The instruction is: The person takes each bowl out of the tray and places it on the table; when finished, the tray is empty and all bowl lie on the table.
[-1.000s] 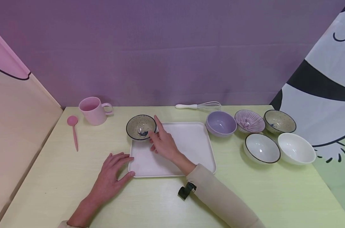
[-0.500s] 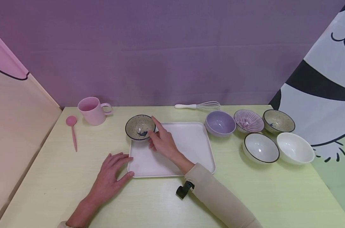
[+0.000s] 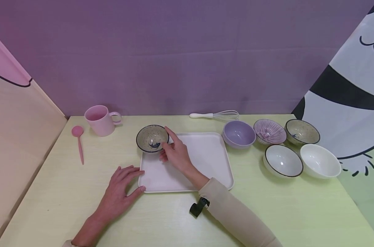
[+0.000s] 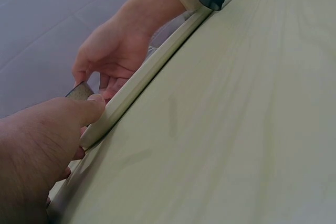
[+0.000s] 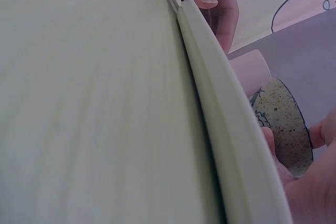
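Note:
My right hand (image 3: 178,154) holds a speckled beige bowl (image 3: 149,135) by its right side, thumb at the dark rim and index finger stretched along it. The bowl has a blue motif inside and overlaps the back left corner of a white rectangular tray (image 3: 202,161). Whether it rests on the tray or hangs just above, I cannot tell. My left hand (image 3: 120,190) lies at the tray's front left corner, its thumb and index fingertip touching the edge. In the right wrist view, fingers lie on both sides of the bowl (image 5: 286,124).
A pink mug (image 3: 101,120) and pink spoon (image 3: 79,144) are at the left. Behind the tray lies a whisk (image 3: 216,114). To the right stand a purple bowl (image 3: 239,133), a striped bowl (image 3: 270,131), another speckled bowl (image 3: 302,131), a dark-rimmed white bowl (image 3: 283,160) and a plain white bowl (image 3: 320,160).
Both hands and the bowl stay almost still. My right forearm and its wrist camera shift slightly left; the whole view drifts a little.

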`<state>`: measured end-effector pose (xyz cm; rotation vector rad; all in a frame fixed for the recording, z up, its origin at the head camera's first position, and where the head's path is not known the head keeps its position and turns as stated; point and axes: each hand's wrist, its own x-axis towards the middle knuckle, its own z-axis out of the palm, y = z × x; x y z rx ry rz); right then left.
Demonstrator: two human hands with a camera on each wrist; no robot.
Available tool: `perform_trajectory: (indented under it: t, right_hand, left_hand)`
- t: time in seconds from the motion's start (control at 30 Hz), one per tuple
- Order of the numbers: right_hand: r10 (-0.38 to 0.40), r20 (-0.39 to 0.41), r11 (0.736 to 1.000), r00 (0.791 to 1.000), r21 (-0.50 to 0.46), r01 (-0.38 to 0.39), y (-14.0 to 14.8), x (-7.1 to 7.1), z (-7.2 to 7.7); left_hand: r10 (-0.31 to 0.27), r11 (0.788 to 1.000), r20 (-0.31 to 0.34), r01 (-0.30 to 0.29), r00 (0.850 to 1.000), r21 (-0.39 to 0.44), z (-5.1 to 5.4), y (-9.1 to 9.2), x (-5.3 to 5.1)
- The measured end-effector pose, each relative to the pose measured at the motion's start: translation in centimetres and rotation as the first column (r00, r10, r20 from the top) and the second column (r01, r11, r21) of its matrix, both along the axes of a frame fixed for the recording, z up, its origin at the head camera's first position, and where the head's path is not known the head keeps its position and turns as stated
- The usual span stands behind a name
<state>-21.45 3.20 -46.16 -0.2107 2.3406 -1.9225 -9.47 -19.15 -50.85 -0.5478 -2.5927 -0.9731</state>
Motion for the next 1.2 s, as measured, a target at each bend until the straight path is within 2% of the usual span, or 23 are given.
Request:
perform_trajectory:
  t: [0.37,0.93,1.2]
  right_hand:
    - [-0.022,0.027,0.999,0.999,-0.037,0.023,0.8,0.8,0.2]
    - [-0.055,-0.022,0.996,0.998,-0.069,0.053,4.8,2.5,1.5]
    - [-0.085,-0.052,0.995,0.995,-0.058,0.082,6.9,3.6,1.4]
  left_hand:
    - [-0.005,1.000,-0.029,0.005,1.000,0.005,-0.1,-0.1,0.0]
    - [-0.002,1.000,-0.007,0.002,1.000,0.003,-0.3,-0.1,0.0]
    - [0.002,1.000,-0.009,-0.002,1.000,0.003,-0.2,-0.1,0.1]
